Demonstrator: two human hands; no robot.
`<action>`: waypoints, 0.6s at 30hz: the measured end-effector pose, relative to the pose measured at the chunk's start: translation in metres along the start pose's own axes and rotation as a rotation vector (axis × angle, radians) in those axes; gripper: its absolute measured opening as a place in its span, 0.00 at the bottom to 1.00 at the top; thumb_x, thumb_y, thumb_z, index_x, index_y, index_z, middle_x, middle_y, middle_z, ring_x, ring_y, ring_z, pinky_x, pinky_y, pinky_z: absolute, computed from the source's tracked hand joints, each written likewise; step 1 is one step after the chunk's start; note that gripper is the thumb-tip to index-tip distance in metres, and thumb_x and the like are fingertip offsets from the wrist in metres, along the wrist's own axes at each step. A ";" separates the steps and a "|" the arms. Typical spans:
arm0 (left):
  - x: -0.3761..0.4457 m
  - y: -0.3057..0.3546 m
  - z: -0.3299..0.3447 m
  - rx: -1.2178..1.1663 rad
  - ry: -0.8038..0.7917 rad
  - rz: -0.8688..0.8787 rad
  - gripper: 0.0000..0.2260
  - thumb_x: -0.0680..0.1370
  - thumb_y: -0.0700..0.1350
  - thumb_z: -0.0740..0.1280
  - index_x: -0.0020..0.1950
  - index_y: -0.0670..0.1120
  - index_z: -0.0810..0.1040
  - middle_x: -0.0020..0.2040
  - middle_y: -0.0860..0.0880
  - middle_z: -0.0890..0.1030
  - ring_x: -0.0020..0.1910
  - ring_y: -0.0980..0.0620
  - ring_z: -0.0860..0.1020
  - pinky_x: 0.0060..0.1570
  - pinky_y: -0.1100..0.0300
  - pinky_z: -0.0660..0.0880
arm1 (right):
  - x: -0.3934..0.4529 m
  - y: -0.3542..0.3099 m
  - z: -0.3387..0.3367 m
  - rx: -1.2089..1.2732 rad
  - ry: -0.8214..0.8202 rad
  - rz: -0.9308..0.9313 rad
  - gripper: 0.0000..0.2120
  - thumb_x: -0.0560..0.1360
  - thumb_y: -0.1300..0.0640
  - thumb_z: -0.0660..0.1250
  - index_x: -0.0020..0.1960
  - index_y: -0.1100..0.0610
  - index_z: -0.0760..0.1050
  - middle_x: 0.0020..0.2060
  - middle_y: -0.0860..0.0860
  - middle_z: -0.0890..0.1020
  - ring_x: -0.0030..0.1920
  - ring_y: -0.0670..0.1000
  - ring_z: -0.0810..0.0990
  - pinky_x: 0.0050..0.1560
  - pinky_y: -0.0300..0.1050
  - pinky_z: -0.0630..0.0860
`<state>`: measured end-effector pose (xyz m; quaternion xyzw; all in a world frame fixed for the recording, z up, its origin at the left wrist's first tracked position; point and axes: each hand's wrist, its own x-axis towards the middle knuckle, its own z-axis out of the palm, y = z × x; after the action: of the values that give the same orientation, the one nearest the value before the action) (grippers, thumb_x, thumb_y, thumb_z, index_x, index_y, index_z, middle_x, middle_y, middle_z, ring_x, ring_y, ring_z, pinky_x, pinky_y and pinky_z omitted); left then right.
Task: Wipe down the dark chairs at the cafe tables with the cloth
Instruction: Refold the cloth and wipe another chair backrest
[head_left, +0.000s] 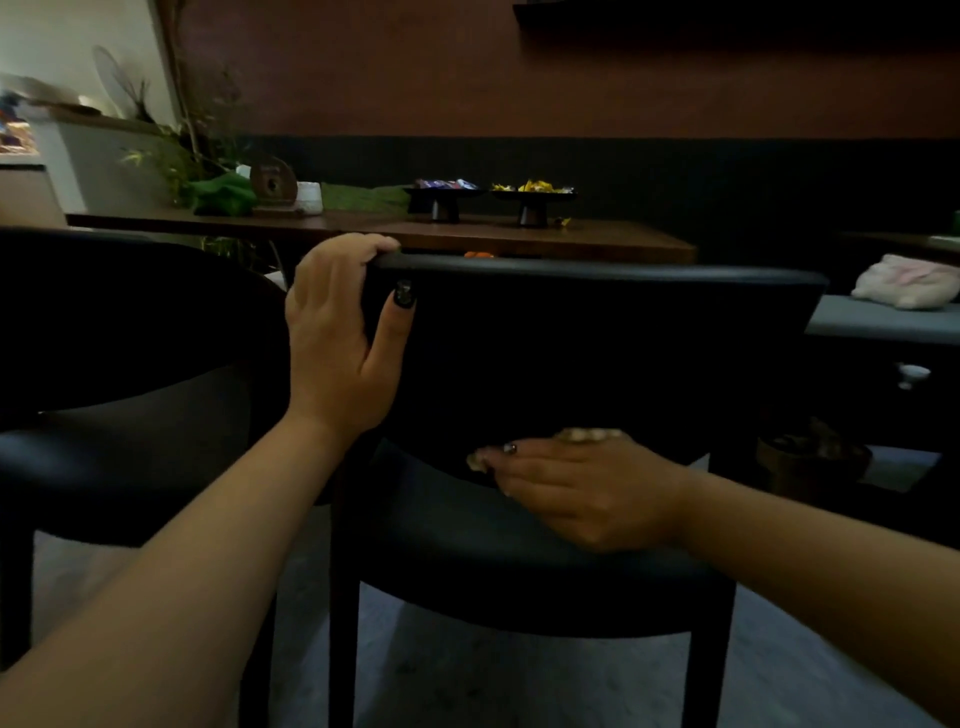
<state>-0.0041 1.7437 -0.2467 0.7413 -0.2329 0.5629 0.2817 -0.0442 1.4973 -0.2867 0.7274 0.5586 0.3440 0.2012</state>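
Left hand (340, 332) is curled over the top corner of the chair (597, 338) back. Right hand (582, 488) lies flat, fingers together, pressing what looks like the cloth (589, 434) on the seat, mostly hidden. Lean too hard and the chair could bump the table (519, 241) behind it, rattling the two footed dishes (444, 200) of wrapped sweets.

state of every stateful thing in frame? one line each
left hand: grips top corner of the chair backrest, thumb on its rear face
right hand: flat, pressing the cloth
cloth: mostly hidden under right hand, at backrest's lower edge
chair: upright, at the table
second chair: upright, left, untouched
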 end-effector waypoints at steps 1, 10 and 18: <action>0.000 0.000 0.000 0.007 0.004 0.002 0.22 0.82 0.54 0.53 0.63 0.40 0.73 0.60 0.42 0.75 0.61 0.43 0.72 0.61 0.45 0.68 | 0.001 -0.001 0.001 -0.001 -0.043 -0.005 0.12 0.74 0.61 0.67 0.55 0.63 0.82 0.59 0.57 0.80 0.62 0.54 0.78 0.62 0.51 0.75; -0.001 0.002 0.002 0.039 0.019 -0.015 0.22 0.81 0.54 0.53 0.63 0.40 0.73 0.60 0.43 0.76 0.62 0.44 0.72 0.60 0.40 0.67 | 0.034 0.016 -0.027 -0.049 0.364 0.168 0.11 0.78 0.65 0.63 0.58 0.66 0.79 0.60 0.60 0.79 0.63 0.57 0.76 0.66 0.51 0.72; -0.001 0.011 -0.006 0.016 -0.039 -0.082 0.22 0.81 0.55 0.52 0.64 0.41 0.73 0.62 0.44 0.75 0.65 0.45 0.71 0.62 0.44 0.67 | 0.032 0.003 -0.025 0.018 0.229 0.082 0.11 0.79 0.65 0.61 0.53 0.67 0.81 0.54 0.62 0.82 0.62 0.59 0.77 0.70 0.51 0.67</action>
<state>-0.0158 1.7403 -0.2444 0.7633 -0.2035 0.5381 0.2940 -0.0557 1.5242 -0.2588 0.7075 0.5507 0.4277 0.1150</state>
